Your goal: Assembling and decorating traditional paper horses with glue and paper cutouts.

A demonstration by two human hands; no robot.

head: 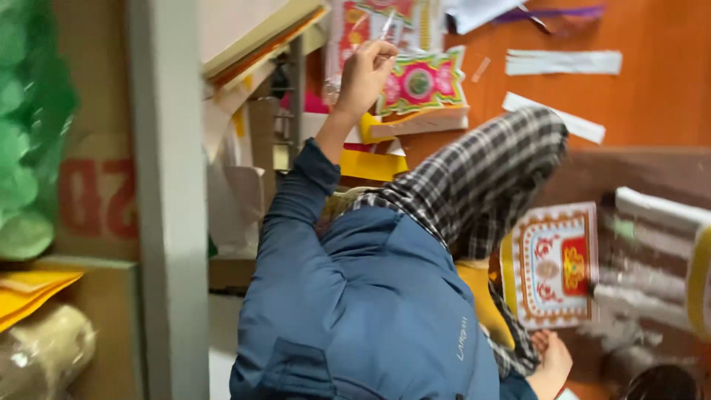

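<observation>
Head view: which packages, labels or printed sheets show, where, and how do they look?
Cardboard box: left edge, brown, red print on its side.
Printed sheet: top centre by the left hand, scalloped edge, green, pink and yellow.
Printed panel: right of the plaid knee, rectangular, white with red and gold ornament.
Jacket label: small pale print on the blue jacket, bottom centre.
Right hand: bottom, below the panel.

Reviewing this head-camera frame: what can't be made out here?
- Left hand: what its fingertips pinch, a thin pale sliver, too small and blurred.
- Right hand: cut off by the bottom edge; grip unseen.
- Patterned card: lower left corner behind the plaid trouser leg; design motion-blurred.
</observation>
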